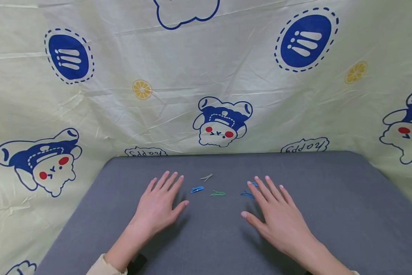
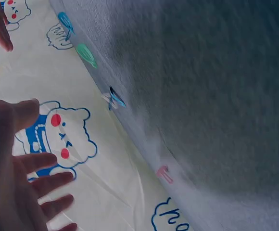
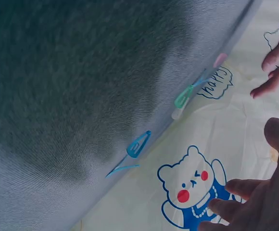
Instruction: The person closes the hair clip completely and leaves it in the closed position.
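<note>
Both hands hover over the grey table with fingers spread, holding nothing. My left hand (image 1: 155, 210) is nearest to a blue snap hair clip (image 1: 197, 189), just right of its fingertips. A pale grey clip (image 1: 206, 177) stands farther back, splayed, and a green clip (image 1: 218, 193) lies between the hands. Under the fingertips of my right hand (image 1: 278, 217) are two more blue clips, one at the front (image 1: 247, 194) and one behind (image 1: 254, 184), partly covered by the fingers. A pink clip (image 2: 164, 174) shows in the left wrist view; in the head view the left hand hides it.
The grey tabletop (image 1: 206, 244) ends at a straight far edge with rounded corners. Behind it hangs a pale curtain (image 1: 178, 118) printed with blue cartoon bears and orange slices. Cream sleeve cuffs (image 1: 104, 266) and dark wrist straps (image 1: 137, 264) show at the bottom.
</note>
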`<action>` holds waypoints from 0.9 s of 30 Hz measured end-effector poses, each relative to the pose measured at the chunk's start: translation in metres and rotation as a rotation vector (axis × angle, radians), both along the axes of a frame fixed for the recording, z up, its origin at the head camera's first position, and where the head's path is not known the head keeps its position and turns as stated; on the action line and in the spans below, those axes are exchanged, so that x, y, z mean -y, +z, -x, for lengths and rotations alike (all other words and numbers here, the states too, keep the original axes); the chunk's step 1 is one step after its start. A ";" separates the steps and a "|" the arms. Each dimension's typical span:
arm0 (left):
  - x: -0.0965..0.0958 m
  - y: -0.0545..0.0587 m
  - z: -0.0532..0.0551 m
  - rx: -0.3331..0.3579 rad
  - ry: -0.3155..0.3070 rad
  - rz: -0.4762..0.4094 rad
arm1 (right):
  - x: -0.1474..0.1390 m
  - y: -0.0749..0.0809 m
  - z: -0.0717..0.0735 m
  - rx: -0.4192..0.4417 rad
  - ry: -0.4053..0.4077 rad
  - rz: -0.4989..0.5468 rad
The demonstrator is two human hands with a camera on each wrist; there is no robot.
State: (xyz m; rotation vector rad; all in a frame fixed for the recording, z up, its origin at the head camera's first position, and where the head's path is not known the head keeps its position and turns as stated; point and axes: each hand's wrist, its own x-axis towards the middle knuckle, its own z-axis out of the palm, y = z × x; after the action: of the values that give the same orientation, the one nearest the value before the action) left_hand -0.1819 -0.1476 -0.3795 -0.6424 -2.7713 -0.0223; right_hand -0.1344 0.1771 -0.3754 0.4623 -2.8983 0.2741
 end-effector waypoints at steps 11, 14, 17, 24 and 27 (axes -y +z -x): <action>0.011 0.005 0.018 0.060 -0.179 -0.200 | 0.011 0.003 0.026 -0.128 0.149 -0.017; 0.012 0.007 0.022 0.077 -0.211 -0.243 | 0.016 0.004 0.033 -0.179 0.199 0.008; 0.013 0.007 0.028 0.101 -0.228 -0.285 | 0.021 0.003 0.043 -0.215 0.251 0.042; 0.011 0.005 0.036 0.202 -0.191 -0.369 | 0.037 -0.001 0.063 -0.175 0.310 0.112; 0.010 0.002 0.039 0.227 -0.205 -0.409 | 0.044 -0.005 0.071 -0.134 0.310 0.143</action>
State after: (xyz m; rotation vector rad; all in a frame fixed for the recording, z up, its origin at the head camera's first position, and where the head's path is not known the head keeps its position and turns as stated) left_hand -0.2214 -0.1577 -0.3771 -0.8471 -2.7661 -0.7257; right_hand -0.2050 0.1329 -0.3806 0.8683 -2.6477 0.4725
